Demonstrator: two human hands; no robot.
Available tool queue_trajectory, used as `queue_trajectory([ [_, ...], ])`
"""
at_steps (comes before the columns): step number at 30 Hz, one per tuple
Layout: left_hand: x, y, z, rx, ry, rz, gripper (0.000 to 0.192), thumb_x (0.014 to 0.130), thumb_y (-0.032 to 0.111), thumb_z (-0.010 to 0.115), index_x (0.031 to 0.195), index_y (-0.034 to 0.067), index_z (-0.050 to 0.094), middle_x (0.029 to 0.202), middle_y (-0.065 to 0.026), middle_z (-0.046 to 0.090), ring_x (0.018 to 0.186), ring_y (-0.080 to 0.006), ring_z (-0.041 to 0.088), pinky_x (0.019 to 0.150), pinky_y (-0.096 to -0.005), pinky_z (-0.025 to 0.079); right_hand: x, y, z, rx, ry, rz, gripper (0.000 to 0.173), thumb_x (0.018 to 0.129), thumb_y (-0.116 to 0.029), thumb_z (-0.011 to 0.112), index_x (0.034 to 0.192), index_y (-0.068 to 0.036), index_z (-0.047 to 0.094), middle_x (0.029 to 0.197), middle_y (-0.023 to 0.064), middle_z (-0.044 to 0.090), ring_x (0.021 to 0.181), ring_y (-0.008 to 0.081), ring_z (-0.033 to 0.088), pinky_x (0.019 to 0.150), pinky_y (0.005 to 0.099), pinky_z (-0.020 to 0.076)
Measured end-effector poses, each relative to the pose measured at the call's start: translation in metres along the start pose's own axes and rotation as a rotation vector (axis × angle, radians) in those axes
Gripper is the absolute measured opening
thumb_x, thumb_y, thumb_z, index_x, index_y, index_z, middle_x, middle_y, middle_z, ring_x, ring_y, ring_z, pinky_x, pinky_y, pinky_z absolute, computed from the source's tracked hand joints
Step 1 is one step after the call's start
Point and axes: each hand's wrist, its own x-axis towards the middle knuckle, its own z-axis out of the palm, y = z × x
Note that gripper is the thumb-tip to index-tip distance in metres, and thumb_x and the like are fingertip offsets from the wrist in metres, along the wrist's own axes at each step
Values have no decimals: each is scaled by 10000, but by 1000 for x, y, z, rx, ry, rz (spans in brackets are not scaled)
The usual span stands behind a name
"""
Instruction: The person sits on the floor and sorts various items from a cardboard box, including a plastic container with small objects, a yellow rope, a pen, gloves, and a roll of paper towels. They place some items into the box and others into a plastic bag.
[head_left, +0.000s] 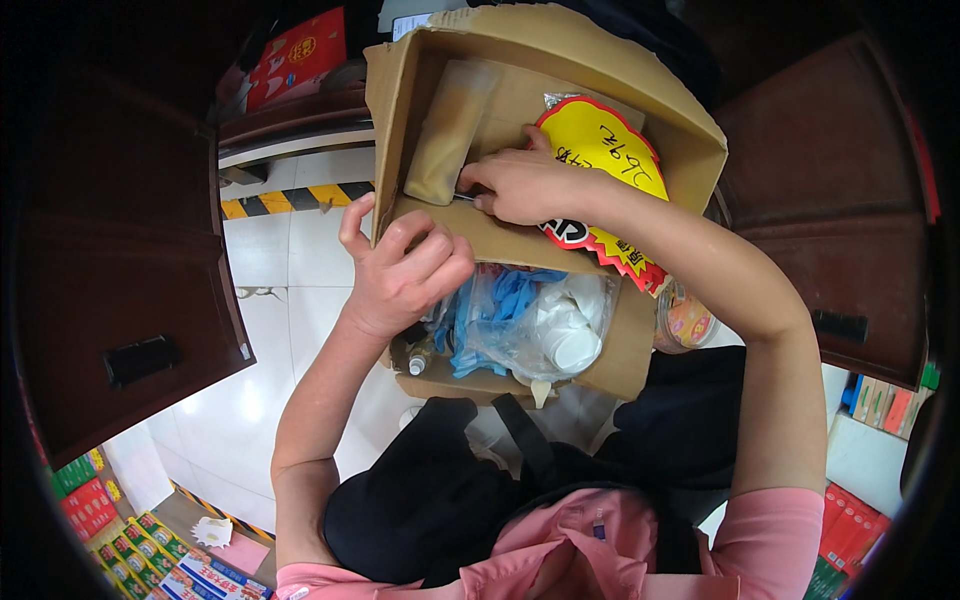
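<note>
In front of me an open cardboard box (517, 244) is tilted, with torn upper edges. At its near left corner my left hand (412, 262) grips the wall, fingers curled and one digit along the outside. My right hand (525, 184) reaches inside, fingertips down near the bottom beside a thin item that is mostly hidden. Whether the fingers hold that item cannot be made out. A clear plastic container (450, 135) with something yellowish leans along the left wall. Yellow and red starburst price signs (600, 135) with handwriting lie on the right, partly under my right forearm.
Below stands a second cardboard box (630, 345) with a clear plastic bag, white paper cups (574, 345), blue plastic (517, 292) and a small bottle (418, 361). A round clear tub (682, 322) is beside it. Dark cabinet doors (127, 255) flank both sides.
</note>
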Motion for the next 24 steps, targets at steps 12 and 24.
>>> queue_trajectory([
  [12, -3, 3, -2, 15, 33, -18, 205, 631, 196, 690, 766, 229, 539, 764, 56, 499, 901, -123, 567, 1018, -553, 304, 2, -10, -18, -126, -121, -52, 309, 830, -295, 622, 996, -52, 715, 984, 164, 703, 1049, 328, 637, 1022, 566, 344],
  [24, 2, -8, -7, 4, -5, -9, 183, 680, 121, 698, 807, 192, 587, 845, 62, 616, 899, -145, 595, 1019, -539, 303, -30, 5, -66, 390, -280, -82, 193, 795, -201, 578, 829, -28, 656, 730, 27, 637, 661, 124, 527, 607, 307, 406],
])
